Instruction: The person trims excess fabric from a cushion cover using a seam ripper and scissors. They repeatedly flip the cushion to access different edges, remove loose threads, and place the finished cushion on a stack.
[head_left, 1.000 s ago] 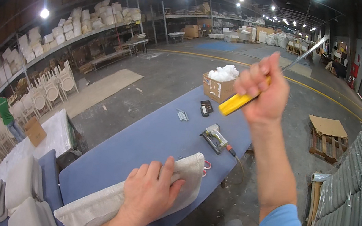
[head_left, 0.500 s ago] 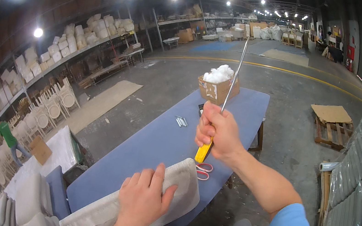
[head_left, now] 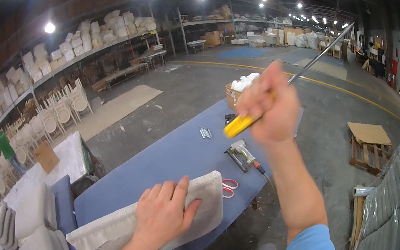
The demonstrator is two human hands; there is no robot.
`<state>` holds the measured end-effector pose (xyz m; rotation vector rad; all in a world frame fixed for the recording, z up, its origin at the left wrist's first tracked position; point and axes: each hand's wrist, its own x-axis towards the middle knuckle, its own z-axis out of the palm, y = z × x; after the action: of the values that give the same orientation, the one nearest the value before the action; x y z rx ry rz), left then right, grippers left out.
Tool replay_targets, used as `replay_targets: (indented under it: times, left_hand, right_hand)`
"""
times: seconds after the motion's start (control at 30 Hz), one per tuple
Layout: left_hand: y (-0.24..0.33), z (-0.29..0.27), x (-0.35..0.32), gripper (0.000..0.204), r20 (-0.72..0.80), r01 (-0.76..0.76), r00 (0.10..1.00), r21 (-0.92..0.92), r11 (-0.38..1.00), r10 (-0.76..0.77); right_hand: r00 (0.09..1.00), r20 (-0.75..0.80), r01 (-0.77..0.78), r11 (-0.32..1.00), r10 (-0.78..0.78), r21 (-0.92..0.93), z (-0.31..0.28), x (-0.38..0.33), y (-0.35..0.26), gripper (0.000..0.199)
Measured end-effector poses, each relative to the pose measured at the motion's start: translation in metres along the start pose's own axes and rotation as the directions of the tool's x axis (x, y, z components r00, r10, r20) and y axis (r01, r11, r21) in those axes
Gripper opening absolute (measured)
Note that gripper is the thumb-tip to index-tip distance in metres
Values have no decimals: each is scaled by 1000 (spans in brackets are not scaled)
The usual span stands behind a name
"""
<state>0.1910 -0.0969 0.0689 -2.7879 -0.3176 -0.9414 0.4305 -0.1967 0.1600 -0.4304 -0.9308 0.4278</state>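
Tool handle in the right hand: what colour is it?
The handle is yellow, showing best in the head view.

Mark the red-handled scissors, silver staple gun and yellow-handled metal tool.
Red-handled scissors (head_left: 230,187): head view, handle loop.
Silver staple gun (head_left: 243,154): head view, body.
Yellow-handled metal tool (head_left: 238,126): head view, handle end.

One left hand (head_left: 161,216), one right hand (head_left: 276,107) and one yellow-handled tool (head_left: 241,125) are showing; one staple gun (head_left: 242,154), one pair of scissors (head_left: 228,187), one box of white stuffing (head_left: 232,98), one long blue table (head_left: 154,157) and one green-shirted co-worker (head_left: 4,144) are also appearing.
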Motion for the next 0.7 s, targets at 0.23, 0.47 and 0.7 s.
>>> replay_targets:
  times: [0.23, 0.47, 0.7]
  left_hand:
    - [2, -4, -4, 54, -8, -25, 1000, -9, 1000, 25]
    - [2, -4, -7, 55, 8, -15, 1000, -15, 1000, 15]
    - [-2, -1, -3, 58, 1, -20, 1000, -2, 1000, 20]
  right_hand:
    - [984, -58, -174, 980, 169, -97, 2, 4, 8, 21]
    - [839, -20, -521, 793, 544, -316, 4, -10, 30, 36]
    - [927, -48, -375, 913, 372, -161, 4, -14, 39, 36]
